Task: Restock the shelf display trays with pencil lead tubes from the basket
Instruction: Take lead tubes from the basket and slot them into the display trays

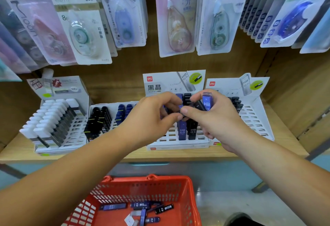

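Hands meet above the middle display tray [178, 143] on the wooden shelf [110, 156]. The right hand [212, 118] clasps a blue lead tube [207, 103] and a black lead tube [198, 105] between thumb and fingers; the left hand [153, 117] pinches at the black one's end. One blue and one black tube stand in the tray's front slots. More tubes lie in the red basket [187, 202] below.

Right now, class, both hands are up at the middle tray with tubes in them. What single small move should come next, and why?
Probably lower the blue tube from the right hand into an empty slot of the middle tray, beside the upright blue and black tubes. The tube is held above that tray, and open slots show nearby; the left hand steadies a black tube.
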